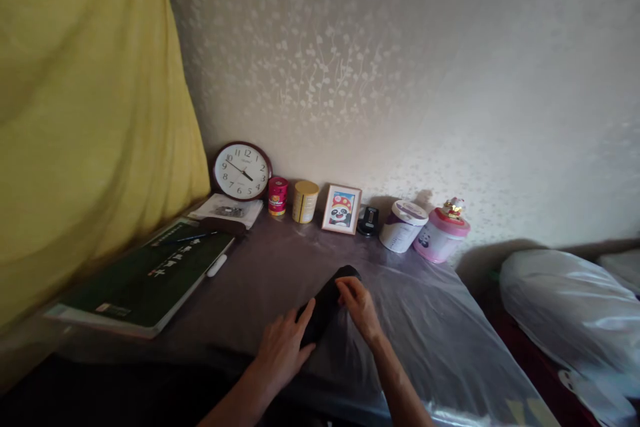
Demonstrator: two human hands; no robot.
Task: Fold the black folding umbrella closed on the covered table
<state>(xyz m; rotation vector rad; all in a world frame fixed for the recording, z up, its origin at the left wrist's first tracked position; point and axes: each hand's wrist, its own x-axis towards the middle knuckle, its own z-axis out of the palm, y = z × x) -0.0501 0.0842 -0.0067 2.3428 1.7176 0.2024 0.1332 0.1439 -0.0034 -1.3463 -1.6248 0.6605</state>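
A long, dark black item, soft-looking like a pouch or a folded umbrella, lies slantwise on the covered table; its exact kind I cannot make out. My left hand steadies its near left side, with the thumb below and the fingers over the edge. At the far right end, my right hand has thumb and forefinger pinched together against the black item. What small part lies between those fingertips is hidden.
A plastic-covered table holds a green book with a pen. Along the wall stand a clock, a red can, a yellow can, a framed panda picture, a white tub and a pink tub.
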